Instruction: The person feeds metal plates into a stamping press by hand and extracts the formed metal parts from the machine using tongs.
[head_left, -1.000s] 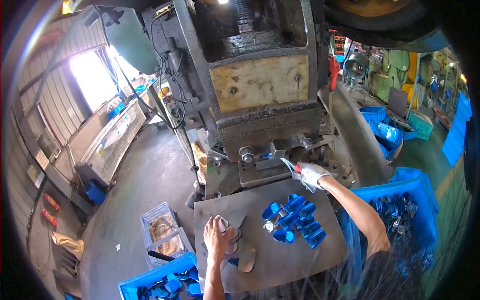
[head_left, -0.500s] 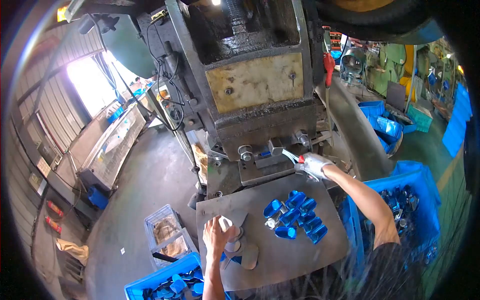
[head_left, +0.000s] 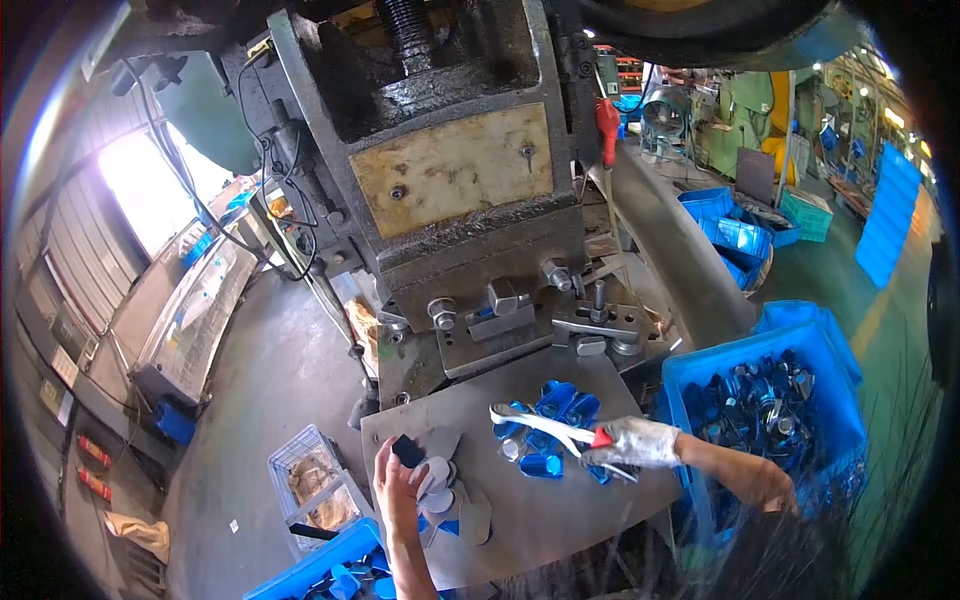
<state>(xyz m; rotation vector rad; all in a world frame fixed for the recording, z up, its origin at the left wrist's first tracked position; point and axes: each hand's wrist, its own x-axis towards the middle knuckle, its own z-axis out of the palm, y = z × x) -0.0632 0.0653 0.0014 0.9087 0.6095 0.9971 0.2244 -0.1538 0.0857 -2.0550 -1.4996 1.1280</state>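
Observation:
My right hand, in a whitish work glove, is closed round the red-ended handles of long, pale metal tongs. Their jaws point left, over a pile of shiny blue metal pieces on the metal work table. At the table's left, my bare left hand pinches a small dark flat piece between thumb and fingers. Flat grey metal blanks with rounded ends lie overlapped just right of that hand. Beyond the table is the press die, with a bit of blue showing at it.
A large press towers over the far table edge. On the right stands a blue crate of dark and blue pieces; another blue crate sits lower left. A plastic basket is on the floor, and a metal chute slopes behind.
My right hand has drawn the tongs back from the press die to above the blue pile. My left hand now holds up a dark flat piece beside the blanks. The view has shifted.

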